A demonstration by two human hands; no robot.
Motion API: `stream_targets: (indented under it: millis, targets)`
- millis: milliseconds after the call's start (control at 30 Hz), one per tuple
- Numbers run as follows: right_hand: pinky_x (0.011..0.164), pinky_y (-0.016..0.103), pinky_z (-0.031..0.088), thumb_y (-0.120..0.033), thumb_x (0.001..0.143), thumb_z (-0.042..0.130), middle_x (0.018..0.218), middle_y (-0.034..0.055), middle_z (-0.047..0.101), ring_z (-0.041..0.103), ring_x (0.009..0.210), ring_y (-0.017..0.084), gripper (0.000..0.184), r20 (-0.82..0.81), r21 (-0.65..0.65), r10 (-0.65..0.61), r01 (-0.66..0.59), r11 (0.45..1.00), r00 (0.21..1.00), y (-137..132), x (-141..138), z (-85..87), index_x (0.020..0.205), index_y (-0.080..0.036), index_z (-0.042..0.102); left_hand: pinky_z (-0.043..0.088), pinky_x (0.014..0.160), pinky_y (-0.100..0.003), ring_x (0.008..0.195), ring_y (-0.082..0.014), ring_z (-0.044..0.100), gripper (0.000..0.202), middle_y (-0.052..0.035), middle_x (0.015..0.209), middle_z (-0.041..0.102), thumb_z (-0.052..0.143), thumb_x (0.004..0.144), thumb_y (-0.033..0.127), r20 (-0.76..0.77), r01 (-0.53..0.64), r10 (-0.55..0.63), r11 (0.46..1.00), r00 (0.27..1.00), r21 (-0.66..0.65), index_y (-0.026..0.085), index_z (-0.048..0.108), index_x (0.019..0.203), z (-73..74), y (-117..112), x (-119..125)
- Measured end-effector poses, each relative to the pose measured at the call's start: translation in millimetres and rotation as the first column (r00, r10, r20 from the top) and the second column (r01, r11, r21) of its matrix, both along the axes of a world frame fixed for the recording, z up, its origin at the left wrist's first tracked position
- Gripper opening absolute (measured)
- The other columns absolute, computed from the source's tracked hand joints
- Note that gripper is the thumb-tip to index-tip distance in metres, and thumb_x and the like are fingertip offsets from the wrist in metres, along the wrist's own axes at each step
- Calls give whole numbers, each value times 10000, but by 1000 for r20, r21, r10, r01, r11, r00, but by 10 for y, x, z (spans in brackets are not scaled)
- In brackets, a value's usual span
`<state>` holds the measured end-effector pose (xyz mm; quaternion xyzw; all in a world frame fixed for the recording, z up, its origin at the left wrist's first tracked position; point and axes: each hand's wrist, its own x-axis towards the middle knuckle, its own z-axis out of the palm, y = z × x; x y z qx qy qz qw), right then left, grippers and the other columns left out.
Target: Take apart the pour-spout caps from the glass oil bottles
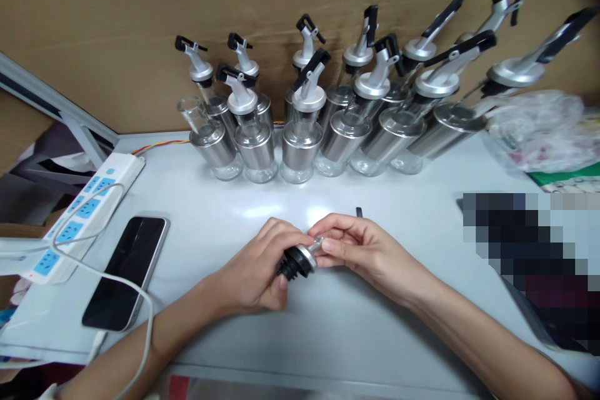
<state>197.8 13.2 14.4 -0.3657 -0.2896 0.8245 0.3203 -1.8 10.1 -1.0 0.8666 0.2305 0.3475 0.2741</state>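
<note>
Above the white table, my left hand is closed round the black ribbed stopper of a bottle pourer. The pourer lies tilted, its silver collar and spout pointing to the right. Thumb and fingers of my right hand pinch the spout end. What else those fingers hold, if anything, is hidden. Just behind the right hand a small black tip shows; whether it belongs to the pourer I cannot tell. Glass bottles with steel sleeves stand beyond, most topped with silver pourers and black levers; one bottle at the left has a bare neck.
A white power strip with blue sockets and a dark phone lie at the left, a white cable looping over them. Clear plastic bags sit at the far right, above a blurred-out dark device. Cardboard backs the table.
</note>
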Motion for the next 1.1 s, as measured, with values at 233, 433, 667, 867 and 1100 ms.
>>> stream_targets:
  millis: [233,433,667,867,1100]
  targets:
    - [664,155,568,-247,683,792,693,-17,706,681,655,67,190,-18,-13,1,-1,1000,1000,-5,-11,22,817,-157,692,437,745,-319,847,-180,467,354,-61,926,515,252,972,441,5,-9,9,999,1000,-35,198,390,1188,10,-6,-4]
    - [681,158,563,-241,716,771,733,-9,719,688,687,70,170,-36,18,17,-16,1000,999,-11,5,-12,843,-160,693,426,734,-307,840,-177,452,334,-58,922,499,246,978,419,-15,1,-1,999,1000,-43,197,374,1193,37,-12,-7]
    - [729,226,543,-279,759,724,775,-12,700,673,724,89,161,22,111,69,-71,991,997,0,22,-44,875,-184,665,412,732,-289,827,-173,426,272,-49,911,488,319,956,314,-89,9,-15,997,996,-71,189,366,1193,73,-33,-31]
    - [791,305,461,-291,862,553,957,44,630,592,899,164,150,507,549,-229,-106,829,831,-19,5,-58,953,-213,644,400,773,-316,870,-190,457,344,-57,952,518,423,861,226,-86,-71,68,997,994,-25,192,375,1199,-29,-32,-22]
    - [763,302,467,-239,783,623,868,18,615,579,810,152,238,495,596,-153,-206,776,855,-109,-57,14,1013,-210,568,415,776,-319,876,-191,487,345,-60,983,551,453,845,188,-146,-185,173,980,974,-71,197,406,1186,-20,-14,-31]
